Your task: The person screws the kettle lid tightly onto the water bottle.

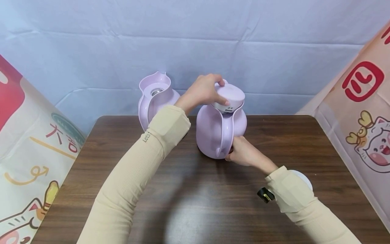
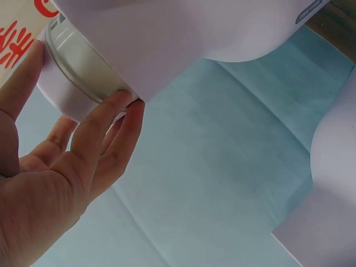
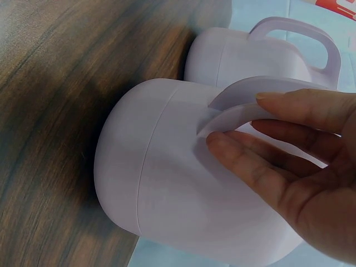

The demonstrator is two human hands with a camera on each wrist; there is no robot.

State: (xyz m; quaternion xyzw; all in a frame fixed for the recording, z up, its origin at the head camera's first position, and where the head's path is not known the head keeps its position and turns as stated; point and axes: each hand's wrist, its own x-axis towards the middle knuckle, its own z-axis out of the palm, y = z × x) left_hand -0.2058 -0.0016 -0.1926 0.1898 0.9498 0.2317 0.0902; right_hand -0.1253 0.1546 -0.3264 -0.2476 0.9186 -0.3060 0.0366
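Note:
A lilac thermos jug stands upright on the table, its handle towards me. My left hand grips its round lilac lid from the left side, fingers and thumb around the edge. The lid sits tilted at the jug's mouth, and part of its pale lower ring shows above the rim. My right hand holds the handle low down, thumb on one side and fingers on the other. Left of this jug is a second lilac thermos jug, lidless, partly hidden by my left forearm.
A white round thing lies on the wooden table, mostly hidden behind my right sleeve. A small black object shows beside that sleeve. A pale blue cloth hangs behind the table, with printed cloths at both sides.

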